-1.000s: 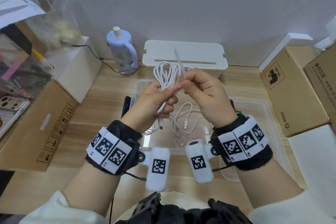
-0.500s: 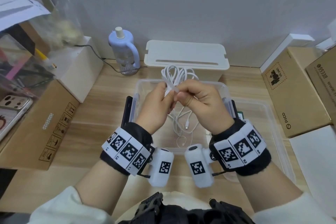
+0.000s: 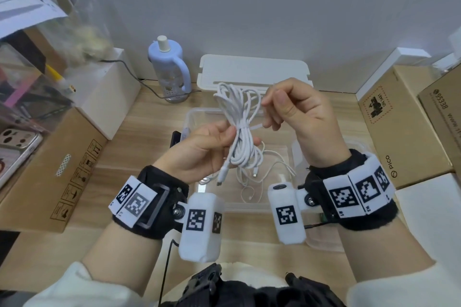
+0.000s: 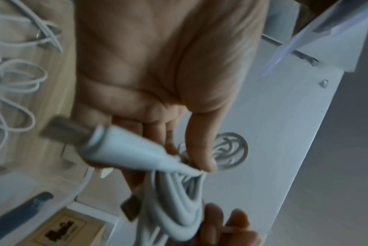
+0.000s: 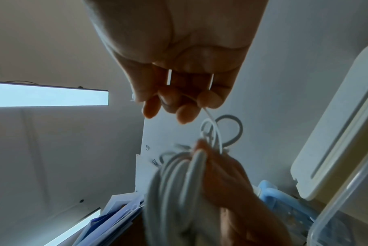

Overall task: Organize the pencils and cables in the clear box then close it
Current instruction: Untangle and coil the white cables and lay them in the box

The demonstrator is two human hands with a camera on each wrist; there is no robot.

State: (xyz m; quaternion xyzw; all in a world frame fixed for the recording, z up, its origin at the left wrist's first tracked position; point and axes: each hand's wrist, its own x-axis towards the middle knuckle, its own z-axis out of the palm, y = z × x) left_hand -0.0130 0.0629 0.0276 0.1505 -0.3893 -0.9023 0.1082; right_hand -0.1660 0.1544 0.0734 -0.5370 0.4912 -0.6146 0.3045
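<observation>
while the coiled white cable [image 3: 239,129] is being held up above the clear box [image 3: 192,117], both hands are working on it, and the height is likely there to keep the loops from snagging on what is already inside. left hand [image 3: 202,149] is gripping the bundle at its waist, thumb on the near side, fingers curled round behind; that pinch point is what is keeping the loops gathered. right hand [image 3: 296,112] is pinching a thin white strand or tie [image 3: 257,127] coming off the waist of the bundle, other fingers curled in. judging from this, the strand is being wound or cinched round the middle to bind the coil before it is going down into the box.

cable itself: white, round-section, several long loops fanning out above the grip and a tighter hank below it. one plug end [image 3: 223,173] is hanging free under the left hand, metal tip pointing down; in the left wrist view a usb-style plug [image 4: 73,134] is showing large and blurred.

loose white cables [image 3: 269,172] are lying in the box bottom, directly under the hands. box lid [image 3: 321,244] is lying off, to the right, partly under the right wrist. no pencils are plainly showing.
</observation>
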